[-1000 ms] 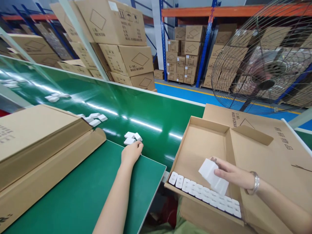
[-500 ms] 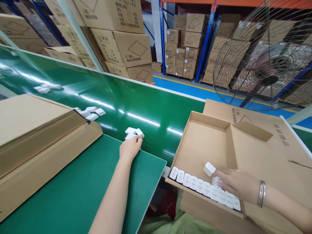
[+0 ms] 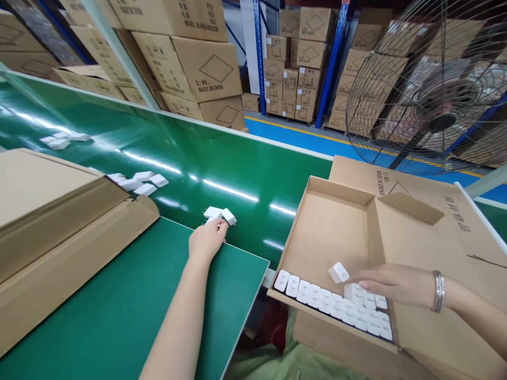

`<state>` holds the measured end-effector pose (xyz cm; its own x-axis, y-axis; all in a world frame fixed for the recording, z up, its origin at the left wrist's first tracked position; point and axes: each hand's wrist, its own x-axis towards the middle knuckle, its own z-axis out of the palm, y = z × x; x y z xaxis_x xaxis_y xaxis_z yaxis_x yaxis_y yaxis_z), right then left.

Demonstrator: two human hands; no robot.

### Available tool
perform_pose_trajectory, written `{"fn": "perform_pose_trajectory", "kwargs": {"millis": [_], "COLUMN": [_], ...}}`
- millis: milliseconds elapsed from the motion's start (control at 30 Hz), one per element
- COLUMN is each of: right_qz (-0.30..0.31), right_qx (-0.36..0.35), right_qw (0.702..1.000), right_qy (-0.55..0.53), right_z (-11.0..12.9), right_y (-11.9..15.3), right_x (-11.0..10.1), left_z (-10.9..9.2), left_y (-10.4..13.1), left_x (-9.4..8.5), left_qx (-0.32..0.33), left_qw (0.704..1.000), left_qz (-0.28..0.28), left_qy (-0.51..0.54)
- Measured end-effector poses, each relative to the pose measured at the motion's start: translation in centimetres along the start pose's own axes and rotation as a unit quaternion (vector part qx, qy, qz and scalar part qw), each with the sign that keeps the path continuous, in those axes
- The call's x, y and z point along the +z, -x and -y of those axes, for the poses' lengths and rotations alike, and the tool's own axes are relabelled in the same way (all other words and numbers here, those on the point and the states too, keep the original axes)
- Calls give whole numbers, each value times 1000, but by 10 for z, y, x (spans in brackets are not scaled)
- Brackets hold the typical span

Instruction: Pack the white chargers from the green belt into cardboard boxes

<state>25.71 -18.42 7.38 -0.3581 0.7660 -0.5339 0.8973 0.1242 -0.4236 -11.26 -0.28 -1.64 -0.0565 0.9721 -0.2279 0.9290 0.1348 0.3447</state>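
My left hand (image 3: 207,238) reaches over the edge of the green board, fingers closed against a small cluster of white plug-like blocks (image 3: 214,212) on the green belt; its fingertips are partly hidden. Above the open cardboard box (image 3: 332,227), my right hand (image 3: 392,284) is stretched out flat, its fingertips by the white blocks of a short second row (image 3: 369,300). A full row of white blocks (image 3: 332,305) stands along the box's near wall. One loose white block (image 3: 338,272) lies tilted left of my right fingertips.
More white blocks (image 3: 144,182) lie on the belt (image 3: 237,158) beside a cardboard box (image 3: 59,195) at left. A wire fan (image 3: 439,105) stands back right. Stacked cartons (image 3: 206,68) rise behind the belt.
My right hand has drawn slightly back and up with its fingers straightened, showing the short second row. The view has shifted a little; my left hand stays at the cluster.
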Motion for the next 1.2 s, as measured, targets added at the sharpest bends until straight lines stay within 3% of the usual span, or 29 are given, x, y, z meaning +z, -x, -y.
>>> {"fn": "perform_pose_trajectory", "kwargs": {"millis": [133,233,400,500,600,700,867,933,1067,1200], "right_qz": [-75,-115,-60,6,65,63,-37,-49,-53,-93], "right_qx": [33,15,-67,-152,-178,-150,-40,-3,27,42], "right_qw": [996,993,995,986,978,981,993,995,994,992], "right_qy": [24,-5,-36,-71,-89,-104,-106,-86,-96,-77], "right_z": [0,4,3,1,2,4,-2,-5,-11,-7], "right_y": [-16,-35,-56,-55,-53,-51,-36,-23,-2,-12], "right_x": [-6,7,27,25,21,21,22,28,48,40], "left_z": [-1,-1,-1,-1,0,1,4,6,9,6], "left_y": [1,1,1,1,0,-2,-4,-6,-10,-14], "left_x": [0,0,1,0,0,2,5,7,10,9], "left_qx": [-9,-13,-16,-18,-21,-19,-9,-7,-11,4], "left_qw": [1000,1000,1000,1000,1000,1000,999,998,988,993], "left_qz": [1,4,7,7,6,6,-12,-40,-120,-105], "left_qy": [7,10,15,15,14,19,30,47,93,43]}}
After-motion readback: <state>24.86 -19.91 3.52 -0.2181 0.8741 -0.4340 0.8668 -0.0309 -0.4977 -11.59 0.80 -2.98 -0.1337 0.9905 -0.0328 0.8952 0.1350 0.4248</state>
